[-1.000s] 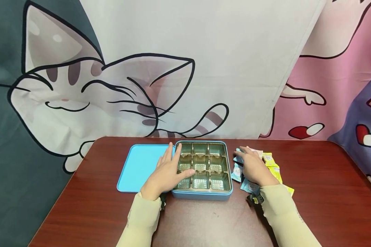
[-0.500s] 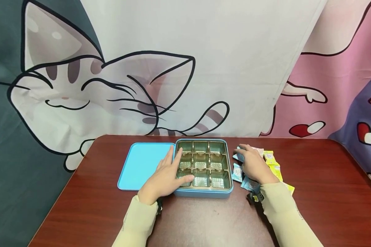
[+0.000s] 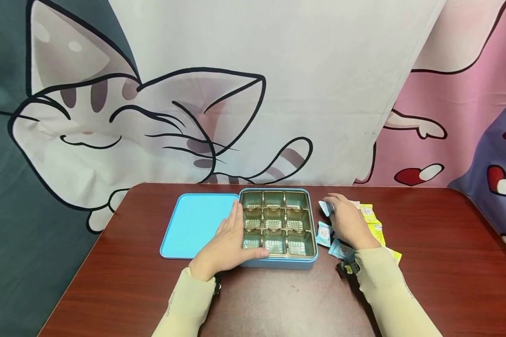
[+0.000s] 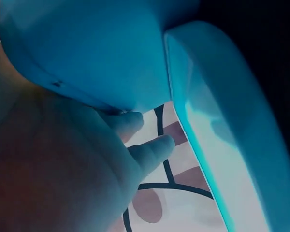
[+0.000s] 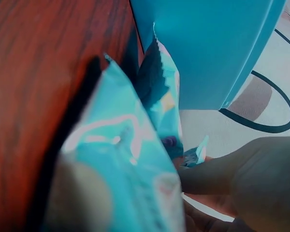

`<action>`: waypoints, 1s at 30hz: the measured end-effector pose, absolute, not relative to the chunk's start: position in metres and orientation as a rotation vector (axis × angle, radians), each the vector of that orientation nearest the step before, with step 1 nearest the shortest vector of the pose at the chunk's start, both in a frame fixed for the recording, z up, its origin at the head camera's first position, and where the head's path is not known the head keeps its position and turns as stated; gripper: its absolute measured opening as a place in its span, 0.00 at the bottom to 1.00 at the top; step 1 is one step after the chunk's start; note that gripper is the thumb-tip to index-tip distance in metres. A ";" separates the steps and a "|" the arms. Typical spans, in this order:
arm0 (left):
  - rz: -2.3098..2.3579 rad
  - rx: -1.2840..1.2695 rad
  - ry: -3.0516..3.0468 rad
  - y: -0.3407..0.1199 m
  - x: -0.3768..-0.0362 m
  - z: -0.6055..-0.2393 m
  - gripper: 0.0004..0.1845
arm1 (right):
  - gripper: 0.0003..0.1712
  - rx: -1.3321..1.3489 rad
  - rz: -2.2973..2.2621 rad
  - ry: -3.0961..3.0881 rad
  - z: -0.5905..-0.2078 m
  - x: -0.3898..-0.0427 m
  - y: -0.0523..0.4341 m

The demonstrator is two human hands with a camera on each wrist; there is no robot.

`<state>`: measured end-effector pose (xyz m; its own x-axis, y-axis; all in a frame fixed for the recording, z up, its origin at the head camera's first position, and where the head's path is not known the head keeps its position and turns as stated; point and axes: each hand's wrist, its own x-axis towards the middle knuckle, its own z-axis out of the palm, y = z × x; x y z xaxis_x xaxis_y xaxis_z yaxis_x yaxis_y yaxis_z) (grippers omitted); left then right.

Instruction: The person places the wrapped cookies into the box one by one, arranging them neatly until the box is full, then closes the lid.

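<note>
My left sleeve [image 3: 183, 302], over toward the left edge of the desk [image 3: 295, 309], and my right sleeve [image 3: 394, 295], over toward the right edge, are the same soft, pale yellow, with a plain, wide end and some faint little marks along the outer side. Past them, my left hand [image 3: 225, 241] and my right hand [image 3: 351, 222] are bare. I wear a black band [image 3: 217, 284] on the left, with just a bit of it showing, and a chunky black strap [image 3: 345, 268] on the right, with a small yellow-green spot.

Wrappers [image 3: 323, 233] look plastic, the tray [image 3: 274, 218] (glossy) too.
</note>
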<state>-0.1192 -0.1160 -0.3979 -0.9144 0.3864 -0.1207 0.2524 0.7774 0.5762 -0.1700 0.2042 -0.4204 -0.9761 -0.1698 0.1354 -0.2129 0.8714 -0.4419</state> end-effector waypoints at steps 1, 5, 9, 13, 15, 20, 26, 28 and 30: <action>0.846 0.500 2.735 -0.116 -0.119 -0.398 0.70 | 0.24 0.295 0.720 -2.941 -0.420 -0.170 0.204; 0.869 0.514 2.735 -0.117 -0.119 -0.400 0.72 | 0.24 0.264 0.742 -2.914 -0.419 -0.169 0.204; 0.884 0.508 2.741 -0.117 -0.118 -0.402 0.75 | 0.26 0.260 0.743 -2.901 -0.417 -0.169 0.201; 0.939 0.474 2.715 -0.117 -0.118 -0.404 0.76 | 0.25 0.263 0.725 -2.865 -0.416 -0.169 0.200; 0.978 0.462 2.699 -0.117 -0.118 -0.405 0.76 | 0.25 0.264 0.721 -2.847 -0.416 -0.169 0.199; 1.017 0.454 2.686 -0.117 -0.119 -0.407 0.76 | 0.24 0.276 0.741 -2.800 -0.414 -0.168 0.198; 1.031 0.471 2.687 -0.117 -0.118 -0.408 0.76 | 0.19 0.277 0.801 -2.750 -0.414 -0.168 0.195; 1.034 0.472 2.683 -0.117 -0.118 -0.408 0.75 | 0.18 0.290 0.812 -2.737 -0.414 -0.168 0.194; 1.035 0.472 2.681 -0.117 -0.118 -0.408 0.75 | 0.18 0.305 0.815 -2.723 -0.414 -0.169 0.192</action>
